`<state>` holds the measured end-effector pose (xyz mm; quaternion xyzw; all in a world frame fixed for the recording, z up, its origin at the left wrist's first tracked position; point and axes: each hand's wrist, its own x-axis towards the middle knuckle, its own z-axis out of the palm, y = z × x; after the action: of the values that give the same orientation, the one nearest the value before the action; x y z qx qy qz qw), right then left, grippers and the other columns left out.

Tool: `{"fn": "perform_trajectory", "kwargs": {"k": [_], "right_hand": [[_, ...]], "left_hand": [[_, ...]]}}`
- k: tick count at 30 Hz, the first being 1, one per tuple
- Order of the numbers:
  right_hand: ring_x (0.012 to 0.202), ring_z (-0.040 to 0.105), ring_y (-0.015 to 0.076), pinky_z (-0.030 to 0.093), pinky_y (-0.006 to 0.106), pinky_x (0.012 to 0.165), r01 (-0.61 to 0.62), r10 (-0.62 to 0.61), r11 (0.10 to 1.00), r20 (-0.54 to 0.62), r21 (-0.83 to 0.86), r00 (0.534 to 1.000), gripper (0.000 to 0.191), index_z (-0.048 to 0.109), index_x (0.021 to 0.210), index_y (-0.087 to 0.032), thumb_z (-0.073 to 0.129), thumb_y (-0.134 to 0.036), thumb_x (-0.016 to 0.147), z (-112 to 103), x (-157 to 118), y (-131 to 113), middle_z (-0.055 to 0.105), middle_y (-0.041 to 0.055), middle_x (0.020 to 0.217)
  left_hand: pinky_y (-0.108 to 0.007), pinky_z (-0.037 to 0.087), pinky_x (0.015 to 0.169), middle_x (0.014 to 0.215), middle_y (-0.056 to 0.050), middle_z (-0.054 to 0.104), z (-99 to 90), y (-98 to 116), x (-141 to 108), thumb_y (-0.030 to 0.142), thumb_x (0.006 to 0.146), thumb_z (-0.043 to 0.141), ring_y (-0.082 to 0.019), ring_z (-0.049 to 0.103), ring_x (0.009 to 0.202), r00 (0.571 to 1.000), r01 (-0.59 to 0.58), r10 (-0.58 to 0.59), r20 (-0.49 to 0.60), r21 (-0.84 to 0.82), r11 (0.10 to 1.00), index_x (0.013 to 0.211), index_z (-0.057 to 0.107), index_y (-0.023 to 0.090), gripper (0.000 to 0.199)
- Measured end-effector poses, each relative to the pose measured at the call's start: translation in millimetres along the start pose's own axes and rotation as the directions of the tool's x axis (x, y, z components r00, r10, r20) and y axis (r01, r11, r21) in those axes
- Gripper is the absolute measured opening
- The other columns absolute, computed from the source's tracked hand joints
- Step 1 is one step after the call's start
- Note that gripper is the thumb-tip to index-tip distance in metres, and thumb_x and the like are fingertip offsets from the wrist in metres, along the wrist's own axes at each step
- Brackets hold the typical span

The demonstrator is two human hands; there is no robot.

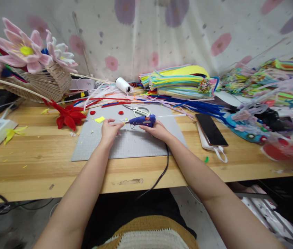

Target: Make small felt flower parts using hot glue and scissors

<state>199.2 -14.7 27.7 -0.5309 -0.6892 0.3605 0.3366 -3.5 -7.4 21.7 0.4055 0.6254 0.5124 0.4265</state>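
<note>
A blue hot glue gun (141, 120) is gripped in my right hand (157, 130), its nozzle pointing left and a clear glue stick (166, 116) jutting out behind. My left hand (110, 130) is closed, thumb and finger pinched close to the nozzle tip; what sits between them is too small to make out. Both hands are over a grey cutting mat (89, 145). Behind the glue gun lie pale-handled scissors (141, 111). Two small red pieces, one a red disc (121, 112), and a yellow scrap (100, 119) rest on the mat.
A red fuzzy flower (70, 116) lies left of the mat. Pink flowers (27, 52) stand in a stick basket (45, 81). Bundled pipe cleaners (180, 83) and a white thread spool (123, 85) line the back. A phone (211, 129) lies right; the gun's black cord (166, 166) hangs over the front edge.
</note>
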Motion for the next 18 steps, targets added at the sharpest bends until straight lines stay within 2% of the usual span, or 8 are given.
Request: {"fn": "perform_trajectory", "kwargs": {"k": [6,11,18], "right_hand": [[0.065,0.056,0.0157,0.042,0.026,0.058,-0.013,0.013,1.0,-0.013,0.008,1.0,0.038,0.065,0.077,-0.018,0.06,-0.054,0.069,0.7,0.8,2.0,0.058,0.0005,0.058],[0.059,0.054,0.0131,0.041,0.025,0.055,-0.034,0.035,0.998,-0.029,0.047,0.999,0.038,0.061,0.069,-0.017,0.061,-0.055,0.068,1.4,1.3,2.5,0.059,0.0011,0.06],[0.044,0.046,0.0091,0.037,0.023,0.044,-0.125,0.146,0.984,-0.168,0.129,0.975,0.041,0.056,0.065,-0.017,0.061,-0.058,0.066,-8.2,3.7,4.2,0.058,0.0018,0.058]], "left_hand": [[-0.02,0.035,0.04,0.063,0.002,0.061,0.6,1.7,-1.5,0.025,0.051,0.076,-0.01,0.052,0.046,0.999,0.011,-0.012,0.042,0.012,1.0,0.085,0.042,0.019,0.048],[-0.018,0.034,0.039,0.067,0.0,0.063,0.5,1.1,-1.8,0.025,0.051,0.075,-0.008,0.05,0.044,0.997,0.0,0.001,0.073,-0.016,1.0,0.085,0.04,0.019,0.049],[-0.018,0.037,0.043,0.073,-0.002,0.066,-0.2,-0.3,-0.9,0.023,0.05,0.075,-0.011,0.059,0.053,0.995,0.006,0.002,0.1,-0.081,0.997,0.086,0.037,0.02,0.052]]}}
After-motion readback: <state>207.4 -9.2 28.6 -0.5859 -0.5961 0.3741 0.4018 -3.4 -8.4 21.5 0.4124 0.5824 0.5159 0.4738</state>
